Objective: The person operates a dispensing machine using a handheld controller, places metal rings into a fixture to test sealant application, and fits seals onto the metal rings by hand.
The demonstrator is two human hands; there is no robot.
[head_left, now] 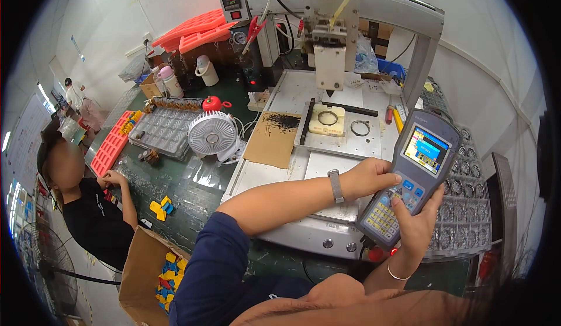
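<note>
A grey handheld controller [429, 147] with a lit colour screen and a keypad is held tilted at the right. My left hand [369, 180], a metal-banded watch on its wrist, grips the controller's left edge, thumb on the keys by the screen. Wrapped around the lower right side is my right hand [418, 223], its thumb over the keypad. Beyond them, a cream block [326, 128] with a dark ring [328, 118] on it sits in a metal fixture plate [345, 143]. A second ring [360, 128] lies beside it. The machine's nozzle head [329, 69] hangs above, apart from the block.
Cardboard with black strands [272, 139] lies left of the fixture, near a white fan [213, 134]. Clear trays of round parts [464, 209] stand at the right. A box of coloured pieces [137, 273] is at lower left. Another person [96, 215] sits at the left.
</note>
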